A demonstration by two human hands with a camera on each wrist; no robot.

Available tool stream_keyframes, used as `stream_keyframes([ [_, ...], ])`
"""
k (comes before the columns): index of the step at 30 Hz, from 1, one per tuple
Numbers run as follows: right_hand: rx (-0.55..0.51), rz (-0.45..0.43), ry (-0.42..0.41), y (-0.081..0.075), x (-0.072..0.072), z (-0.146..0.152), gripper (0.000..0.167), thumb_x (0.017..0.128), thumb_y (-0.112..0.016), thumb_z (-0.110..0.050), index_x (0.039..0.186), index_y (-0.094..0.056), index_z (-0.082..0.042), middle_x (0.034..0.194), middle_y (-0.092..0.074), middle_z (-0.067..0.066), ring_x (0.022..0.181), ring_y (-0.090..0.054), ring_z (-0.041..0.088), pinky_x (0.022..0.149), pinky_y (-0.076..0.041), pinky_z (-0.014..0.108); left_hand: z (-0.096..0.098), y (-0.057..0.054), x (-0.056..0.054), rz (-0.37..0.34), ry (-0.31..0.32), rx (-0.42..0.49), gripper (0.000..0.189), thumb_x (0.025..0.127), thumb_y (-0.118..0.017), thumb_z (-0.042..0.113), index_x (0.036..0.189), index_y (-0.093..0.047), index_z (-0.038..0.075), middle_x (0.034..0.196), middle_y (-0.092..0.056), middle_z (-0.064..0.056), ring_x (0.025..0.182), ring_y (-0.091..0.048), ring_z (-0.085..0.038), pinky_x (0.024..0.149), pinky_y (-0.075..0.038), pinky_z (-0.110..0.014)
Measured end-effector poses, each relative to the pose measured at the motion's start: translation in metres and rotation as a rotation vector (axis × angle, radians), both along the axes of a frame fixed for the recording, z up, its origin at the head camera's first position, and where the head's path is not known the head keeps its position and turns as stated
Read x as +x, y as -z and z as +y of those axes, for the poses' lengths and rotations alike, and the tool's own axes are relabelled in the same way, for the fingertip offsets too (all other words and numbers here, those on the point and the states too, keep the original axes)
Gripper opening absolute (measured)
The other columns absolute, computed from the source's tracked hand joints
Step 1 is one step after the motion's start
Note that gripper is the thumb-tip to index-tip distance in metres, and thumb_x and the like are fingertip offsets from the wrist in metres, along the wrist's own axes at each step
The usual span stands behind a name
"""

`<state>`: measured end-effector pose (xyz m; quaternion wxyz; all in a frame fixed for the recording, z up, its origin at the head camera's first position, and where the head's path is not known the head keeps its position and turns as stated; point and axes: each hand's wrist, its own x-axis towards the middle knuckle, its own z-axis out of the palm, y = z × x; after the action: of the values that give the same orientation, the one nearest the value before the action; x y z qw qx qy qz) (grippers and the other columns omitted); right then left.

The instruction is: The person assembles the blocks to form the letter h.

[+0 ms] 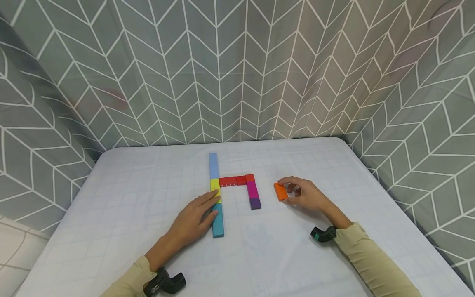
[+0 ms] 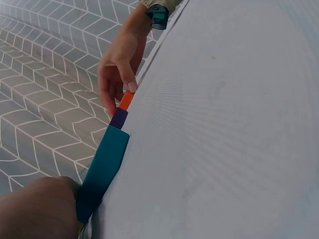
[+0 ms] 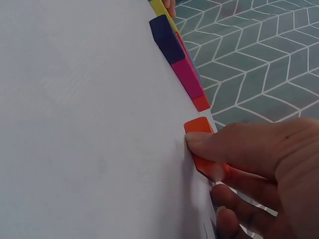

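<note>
My right hand (image 1: 306, 194) pinches a small orange block (image 1: 281, 192) between thumb and fingers, low over the table to the right of a block layout. In the right wrist view the thumb lies along one side of it. My left hand (image 1: 190, 222) rests its fingertips on a yellow block (image 1: 214, 184) and a teal block (image 1: 219, 227), with the fingers extended. These two stand in a straight column with a light blue block (image 1: 213, 166) at the far end. From the yellow block, a row of red blocks (image 1: 227, 181) runs right, then a magenta block (image 1: 252, 189) and a purple block (image 1: 255, 203) turn back toward me.
A white cloth covers the table (image 1: 122, 198). Patterned grey curtains (image 1: 230, 74) hang behind it and along both sides. A black wrist camera (image 1: 168, 282) is on the left wrist, and another wrist camera (image 1: 323, 234) is on the right.
</note>
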<state>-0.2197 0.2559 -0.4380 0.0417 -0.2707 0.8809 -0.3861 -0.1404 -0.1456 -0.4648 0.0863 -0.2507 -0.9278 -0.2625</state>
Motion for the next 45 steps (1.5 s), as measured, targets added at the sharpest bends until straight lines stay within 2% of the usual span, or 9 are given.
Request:
stream_keyframes([
  [6,-0.019,0.021,0.018,0.001,0.001,-0.001,0.056,0.08,-0.09,-0.002,0.131,-0.068,-0.009,0.125,-0.068,0.006,0.097,-0.061,0.026,0.075,-0.056,0.032,0.001,0.0,0.0,-0.008,-0.011,-0.013,0.051,0.104,-0.066,0.032,0.15,-0.058,0.011,0.158,-0.048,-0.004,0.145,-0.044,-0.028,0.116,-0.039,-0.049],
  [11,-0.041,0.046,0.042,-0.004,0.003,-0.005,0.055,0.08,-0.088,0.001,0.13,-0.068,-0.01,0.126,-0.067,0.005,0.097,-0.06,0.026,0.076,-0.057,0.035,0.002,-0.002,0.0,-0.008,-0.019,-0.021,0.051,0.103,-0.067,0.032,0.149,-0.059,0.011,0.158,-0.049,-0.005,0.144,-0.045,-0.029,0.115,-0.039,-0.049],
  [21,-0.086,0.059,0.066,-0.011,0.009,-0.009,0.05,0.083,-0.089,-0.007,0.128,-0.07,-0.012,0.129,-0.068,0.004,0.101,-0.06,0.025,0.082,-0.059,0.043,0.001,0.001,-0.001,-0.015,-0.018,-0.023,0.052,0.104,-0.066,0.033,0.15,-0.058,0.012,0.159,-0.047,-0.003,0.145,-0.044,-0.027,0.116,-0.039,-0.049],
  [29,-0.15,0.045,0.031,-0.014,0.019,-0.015,0.047,0.085,-0.088,-0.009,0.128,-0.07,-0.011,0.131,-0.067,0.006,0.103,-0.061,0.028,0.085,-0.059,0.048,0.001,0.001,-0.001,-0.014,-0.022,-0.024,0.052,0.103,-0.067,0.032,0.15,-0.058,0.012,0.158,-0.048,-0.004,0.144,-0.045,-0.029,0.115,-0.04,-0.05],
  [39,-0.169,0.058,0.001,-0.014,0.027,-0.022,0.048,0.084,-0.087,-0.005,0.128,-0.07,-0.013,0.13,-0.067,0.005,0.103,-0.062,0.029,0.084,-0.059,0.047,0.001,0.001,0.001,-0.033,-0.027,-0.026,0.052,0.103,-0.066,0.033,0.15,-0.058,0.012,0.159,-0.048,-0.004,0.145,-0.044,-0.028,0.116,-0.039,-0.05],
  [45,-0.174,0.066,-0.033,-0.016,0.031,-0.029,0.048,0.083,-0.089,-0.009,0.127,-0.069,-0.015,0.129,-0.067,0.001,0.103,-0.061,0.027,0.082,-0.059,0.044,0.001,0.001,0.0,-0.025,-0.022,-0.02,0.051,0.104,-0.066,0.033,0.15,-0.058,0.013,0.159,-0.047,-0.004,0.145,-0.043,-0.028,0.116,-0.038,-0.049],
])
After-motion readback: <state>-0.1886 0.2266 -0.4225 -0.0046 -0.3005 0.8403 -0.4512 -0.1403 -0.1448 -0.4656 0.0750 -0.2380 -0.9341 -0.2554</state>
